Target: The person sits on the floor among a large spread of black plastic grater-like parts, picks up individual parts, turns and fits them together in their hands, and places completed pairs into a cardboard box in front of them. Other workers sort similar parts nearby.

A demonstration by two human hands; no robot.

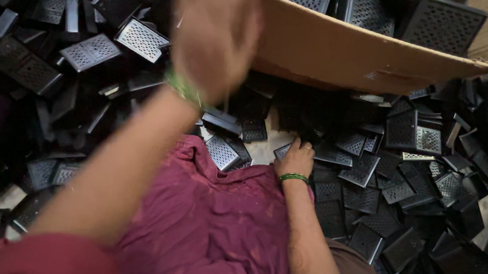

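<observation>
**Black grille pieces spread on the floor, one under the right hand**

Black grille pieces (367, 168), flat plastic squares full of small holes, lie in a big heap on the floor in front of the person's lap. The right hand (296, 159), with a green bangle at the wrist, rests low on the heap, its fingers tucked down among the pieces. I cannot tell if they are closed on one. The left hand (215, 37) is lifted high and blurred, near the rim of the brown cardboard box (337, 50). I cannot tell if it holds anything.

The pieces look light, thin and stiff. The smooth plastic may slip, so the raised side edges look like the best place to pinch one. The corners look sharp.

More pieces fill the box. The purple cloth (210, 224) over the lap is bare. The heap crowds both sides, and the box hangs close above, so the open room is small.
</observation>
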